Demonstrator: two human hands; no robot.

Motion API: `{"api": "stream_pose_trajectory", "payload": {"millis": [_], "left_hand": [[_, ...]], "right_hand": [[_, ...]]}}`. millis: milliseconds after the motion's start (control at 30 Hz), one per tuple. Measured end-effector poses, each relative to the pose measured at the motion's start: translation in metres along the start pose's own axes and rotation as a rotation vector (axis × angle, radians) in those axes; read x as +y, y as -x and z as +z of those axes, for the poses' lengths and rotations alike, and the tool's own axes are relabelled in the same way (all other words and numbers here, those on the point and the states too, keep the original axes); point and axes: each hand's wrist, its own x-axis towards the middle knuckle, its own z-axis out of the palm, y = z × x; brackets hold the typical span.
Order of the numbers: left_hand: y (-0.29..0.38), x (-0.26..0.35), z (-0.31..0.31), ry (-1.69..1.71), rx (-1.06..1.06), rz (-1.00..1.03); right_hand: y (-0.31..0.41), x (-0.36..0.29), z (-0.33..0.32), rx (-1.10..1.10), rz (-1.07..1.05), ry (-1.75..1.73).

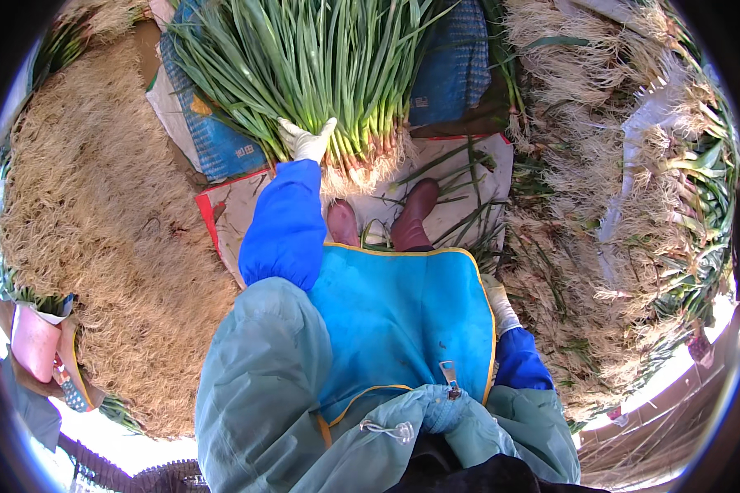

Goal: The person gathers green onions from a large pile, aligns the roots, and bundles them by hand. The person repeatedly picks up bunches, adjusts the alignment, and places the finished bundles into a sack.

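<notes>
My left hand (307, 140), in a pale glove, lies on the stalks of a broad heap of green garlic (327, 80). Its thumb and fingers are spread apart over the stems. The leaves fan away from me; reddish stem bases and pale roots (357, 175) point towards my boots. My right hand (499, 302), also gloved, hangs low beside the right edge of my blue apron (401, 314). The apron hides part of that hand, and its fingers are too unclear to tell whether they hold anything.
A blue woven sack (450, 68) lies under the heap. Loose leaves litter a pale sheet (262, 200) around my boots (416, 206). Densely packed roots (111, 246) spread to my left, with more rooty plants (567, 154) on my right. Another person's pink boot (35, 342) shows far left.
</notes>
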Motion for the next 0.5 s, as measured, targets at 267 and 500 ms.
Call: {"api": "stream_pose_trajectory", "payload": {"millis": [267, 500], "left_hand": [[-0.004, 0.017, 0.029, -0.111, 0.171, -0.084], [0.008, -0.003, -0.011, 0.171, -0.004, 0.111]], "right_hand": [[-0.027, 0.008, 0.007, -0.114, -0.122, 0.058], [-0.156, -0.153, -0.032, 0.405, -0.69, 0.067]]}}
